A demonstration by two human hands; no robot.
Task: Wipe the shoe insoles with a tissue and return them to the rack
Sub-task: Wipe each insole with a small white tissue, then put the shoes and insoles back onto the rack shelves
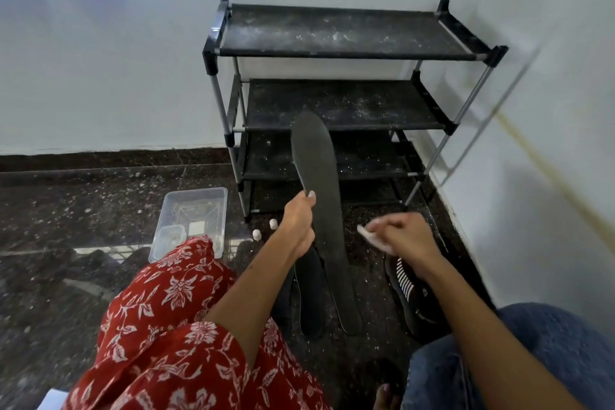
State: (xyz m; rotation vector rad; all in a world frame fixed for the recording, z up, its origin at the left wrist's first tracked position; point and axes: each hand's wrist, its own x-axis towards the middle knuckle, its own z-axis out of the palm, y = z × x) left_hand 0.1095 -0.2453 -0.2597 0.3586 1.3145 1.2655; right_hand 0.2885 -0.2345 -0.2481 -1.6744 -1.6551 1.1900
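My left hand grips the left edge of a long dark grey insole, which stands nearly upright with its heel end down near the floor. Just right of that insole, my right hand pinches a crumpled white tissue; the hand is blurred. A second black insole lies on the floor under the held one. The black shoe rack stands in the corner behind, its dusty shelves bare.
A black shoe with white stripes lies on the floor under my right forearm. A clear plastic tray holding a smaller container sits left of the rack. Two small white objects lie by the rack's foot. White walls close the corner.
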